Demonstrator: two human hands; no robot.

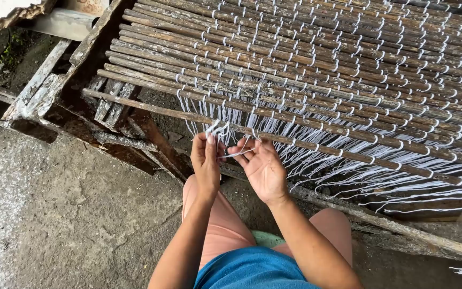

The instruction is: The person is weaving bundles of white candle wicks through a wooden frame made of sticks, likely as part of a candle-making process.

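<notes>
Spanning wooden frame (54, 91), stick mat (322, 59); concrete floor (54, 214).

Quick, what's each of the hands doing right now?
Left hand: closed, pinching white string.
Right hand: fingers curled, holding a strand of the same string.

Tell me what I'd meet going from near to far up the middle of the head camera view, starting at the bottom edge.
Blue shirt → pink shorts → left hand and right hand side by side, pinching white string → loose bottom stick → mat of tied brown sticks.
</notes>
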